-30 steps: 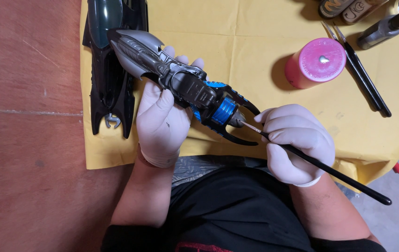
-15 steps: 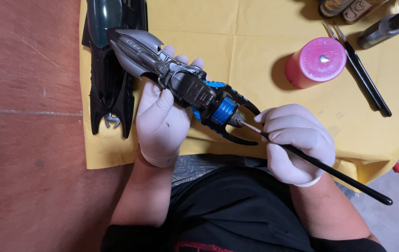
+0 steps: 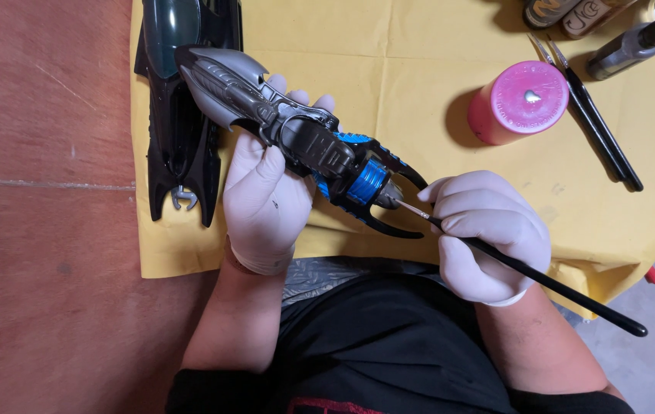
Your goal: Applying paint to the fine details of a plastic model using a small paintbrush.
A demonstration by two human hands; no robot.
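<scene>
My left hand (image 3: 266, 203) curled tight around the model car (image 3: 297, 138), right hand (image 3: 484, 230) pinching the brush (image 3: 542, 280) at its rear; yellow cloth (image 3: 419, 69) open beyond.

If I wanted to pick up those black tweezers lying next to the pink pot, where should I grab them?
Probably by the middle of the black tweezers, pinching across the two long arms from above. They lie flat on the yellow cloth with the sharp silver tips pointing away toward the bottles, so the middle keeps fingers off the points. Come from the right, since the pink pot stands close on the left.
</scene>
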